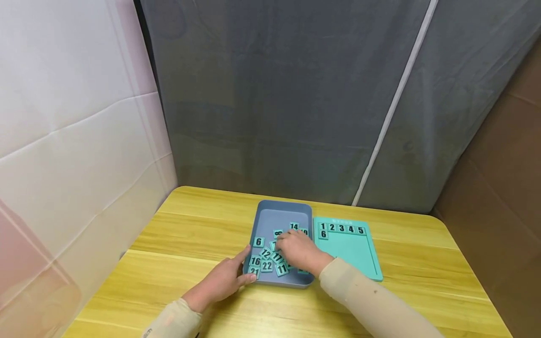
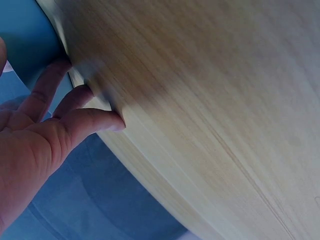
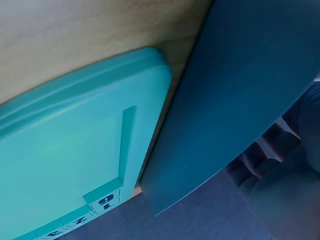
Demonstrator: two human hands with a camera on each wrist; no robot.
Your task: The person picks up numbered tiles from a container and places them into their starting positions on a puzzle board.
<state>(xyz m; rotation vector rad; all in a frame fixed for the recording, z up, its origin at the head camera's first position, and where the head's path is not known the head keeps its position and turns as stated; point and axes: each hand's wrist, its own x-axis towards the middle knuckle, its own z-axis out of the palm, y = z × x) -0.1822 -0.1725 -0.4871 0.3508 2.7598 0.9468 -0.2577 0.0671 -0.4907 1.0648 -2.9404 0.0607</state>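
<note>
A blue-grey tray [image 1: 279, 217] holds several loose number tiles, among them 12, 16 and 22 [image 1: 266, 266]. My left hand [image 1: 224, 280] grips the tray's near left corner, index finger along its side wall and thumb at the corner. In the left wrist view those fingers [image 2: 90, 122] reach down beside the tray's wall. Over the tiles inside the tray is my right hand [image 1: 299, 249], with bent fingers pointing down. Its fingertips are hidden, so whether they pinch a tile does not show. In the right wrist view the tray's wall [image 3: 225, 110] partly covers this hand [image 3: 280, 185].
Right beside the tray lies a turquoise number board [image 1: 351, 253]. Tiles 1 to 5 run along its top row, and a 6 tile [image 1: 323, 234] sits below the 1. Both stand on a yellow wooden table [image 1: 190, 234], with a grey curtain [image 1: 274, 103] behind.
</note>
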